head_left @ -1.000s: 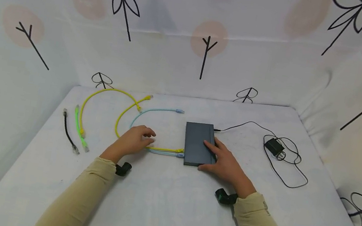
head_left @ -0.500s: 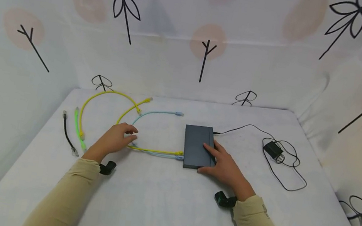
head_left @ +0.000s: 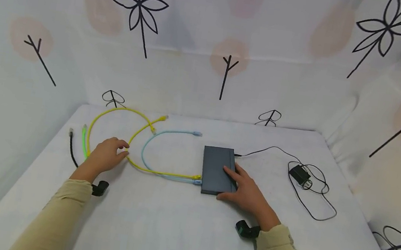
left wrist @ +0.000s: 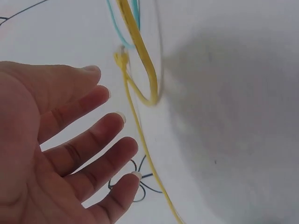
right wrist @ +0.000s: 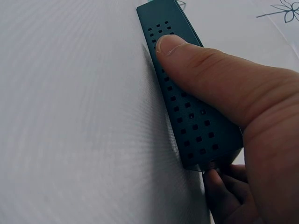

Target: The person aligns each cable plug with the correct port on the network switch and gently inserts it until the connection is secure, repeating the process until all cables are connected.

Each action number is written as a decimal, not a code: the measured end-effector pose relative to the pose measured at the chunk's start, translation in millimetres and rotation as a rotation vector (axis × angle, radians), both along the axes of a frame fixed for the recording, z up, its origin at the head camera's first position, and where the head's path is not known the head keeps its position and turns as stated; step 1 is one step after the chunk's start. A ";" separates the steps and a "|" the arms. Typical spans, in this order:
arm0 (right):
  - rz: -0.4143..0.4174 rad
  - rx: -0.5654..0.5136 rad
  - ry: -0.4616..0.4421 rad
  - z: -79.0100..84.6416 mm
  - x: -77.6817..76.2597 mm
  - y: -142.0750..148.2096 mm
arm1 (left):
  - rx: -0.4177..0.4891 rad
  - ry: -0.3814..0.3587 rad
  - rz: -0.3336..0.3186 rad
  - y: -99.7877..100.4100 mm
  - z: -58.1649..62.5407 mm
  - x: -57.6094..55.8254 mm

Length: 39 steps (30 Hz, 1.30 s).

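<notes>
My right hand [head_left: 246, 192] holds a dark grey network switch [head_left: 215, 166] by its right end. In the right wrist view the thumb presses the perforated side of the switch [right wrist: 175, 99], and other fingers curl about its end. Plugged into the switch's left side are a yellow network cable [head_left: 166, 174] and a light blue network cable [head_left: 143, 151], their far plugs loose on the table. My left hand [head_left: 104, 157] hovers near the yellow cable's bend, fingers relaxed and holding nothing; the left wrist view shows that yellow cable [left wrist: 145, 56] just beyond the fingertips.
A second yellow cable [head_left: 98, 120] arcs at the back left. Beside it lie a green cable [head_left: 84, 138] and a black cable [head_left: 72, 150], partly hidden behind the left hand. On the right, a black power adapter [head_left: 299, 174] sits among its coiled cord, which runs into the switch.
My left hand has moved left along the plugged-in cables, uncovering their bends and covering the lower ends of the green and black cables. The right hand stays on the switch.
</notes>
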State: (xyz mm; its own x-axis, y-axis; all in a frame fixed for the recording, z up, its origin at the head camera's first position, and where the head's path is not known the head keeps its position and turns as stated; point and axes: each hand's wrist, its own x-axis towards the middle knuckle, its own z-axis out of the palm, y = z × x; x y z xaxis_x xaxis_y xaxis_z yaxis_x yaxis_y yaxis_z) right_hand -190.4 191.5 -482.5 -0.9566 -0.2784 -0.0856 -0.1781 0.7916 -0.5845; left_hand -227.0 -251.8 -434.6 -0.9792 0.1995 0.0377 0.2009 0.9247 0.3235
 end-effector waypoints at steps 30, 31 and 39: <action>-0.003 -0.001 0.031 0.2 6.2 -2.2 | -0.143 -0.024 0.088 -41.1 -8.1 -4.8; -0.003 0.000 0.034 0.0 6.2 -2.1 | -0.147 -0.015 0.089 -42.4 -8.1 -4.6; 0.001 0.000 0.046 -0.4 6.5 -1.9 | -0.186 -0.014 0.139 -53.2 -5.7 -1.1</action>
